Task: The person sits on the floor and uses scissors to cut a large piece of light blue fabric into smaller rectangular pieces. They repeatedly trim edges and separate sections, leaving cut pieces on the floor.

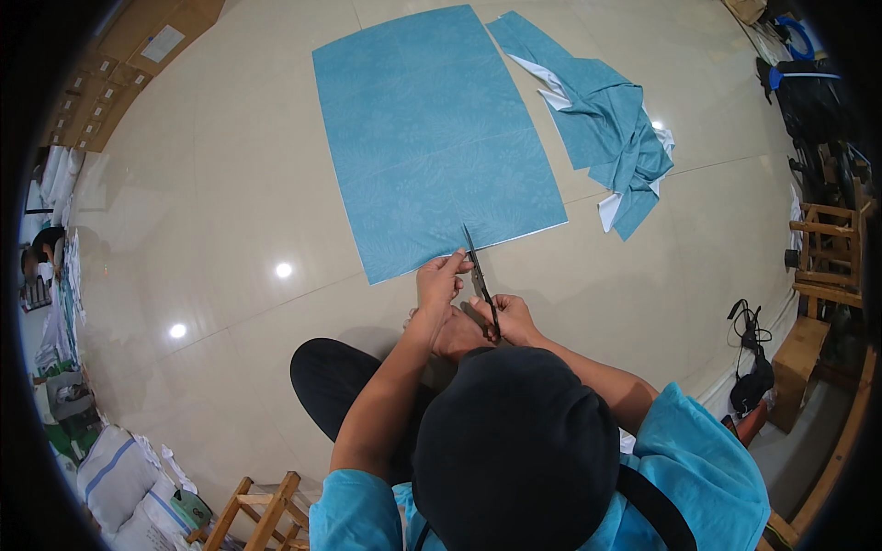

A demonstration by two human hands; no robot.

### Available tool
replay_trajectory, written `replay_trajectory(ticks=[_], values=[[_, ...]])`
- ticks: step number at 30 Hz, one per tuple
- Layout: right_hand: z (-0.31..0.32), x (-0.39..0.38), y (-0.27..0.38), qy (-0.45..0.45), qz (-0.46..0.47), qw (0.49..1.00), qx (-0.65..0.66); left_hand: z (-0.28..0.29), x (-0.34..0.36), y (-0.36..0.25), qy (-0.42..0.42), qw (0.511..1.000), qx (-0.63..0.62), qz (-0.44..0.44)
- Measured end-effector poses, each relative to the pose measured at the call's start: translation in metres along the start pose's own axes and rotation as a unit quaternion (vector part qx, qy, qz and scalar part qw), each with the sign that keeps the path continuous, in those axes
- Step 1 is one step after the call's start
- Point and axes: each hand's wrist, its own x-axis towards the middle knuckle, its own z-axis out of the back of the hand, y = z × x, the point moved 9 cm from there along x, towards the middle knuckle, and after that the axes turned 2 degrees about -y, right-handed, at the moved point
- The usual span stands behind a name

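Note:
A large blue-green patterned sheet of fabric (432, 129) lies flat on the floor in front of me. At its near edge my left hand (443, 278) is closed, thumb and fingers pinching the edge. My right hand (511, 319) grips a pair of dark scissors (476, 262) by the handles. Their blades point away from me, with the tip over the fabric close to my left fingers. Whether the blades are parted is hard to tell. My bare foot (459, 336) is just below the hands, partly covered by them.
A crumpled piece of the same fabric (611, 115), white on its underside, lies right of the sheet. Cardboard boxes (124, 55) stand at the far left, white sacks (119, 473) at the near left. Wooden stools (266, 510) (827, 243) and a black cable (751, 331) line the sides.

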Motion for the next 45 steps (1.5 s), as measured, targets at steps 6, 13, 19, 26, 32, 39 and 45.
replay_trajectory(ticks=[6,13,19,26,32,39,45], values=[[0.0025,0.0011,-0.0025,-0.019,-0.002,1.000,-0.018,-0.0005,0.0004,0.0004,-0.002,1.000,-0.001,-0.004],[0.0037,0.0008,-0.0033,-0.023,0.002,0.999,-0.028,0.0000,0.0018,0.0016,-0.002,1.000,0.001,-0.007],[0.0044,0.0022,-0.0046,-0.018,-0.006,1.000,-0.024,0.0006,0.0024,0.0014,0.001,1.000,0.006,-0.012],[0.0029,0.0018,-0.0104,-0.017,-0.027,0.999,-0.019,0.0004,0.0015,0.0010,0.000,1.000,0.001,-0.011],[0.0007,0.0001,-0.0075,-0.008,-0.020,1.000,0.006,0.0003,0.0027,0.0012,0.000,1.000,0.003,-0.016],[0.0012,-0.0019,-0.0022,-0.013,-0.008,1.000,-0.004,0.0000,0.0036,0.0031,0.003,1.000,0.002,-0.012],[0.0015,-0.0032,-0.0010,-0.016,-0.007,1.000,-0.002,0.0001,0.0033,0.0027,-0.003,1.000,0.002,-0.011]])
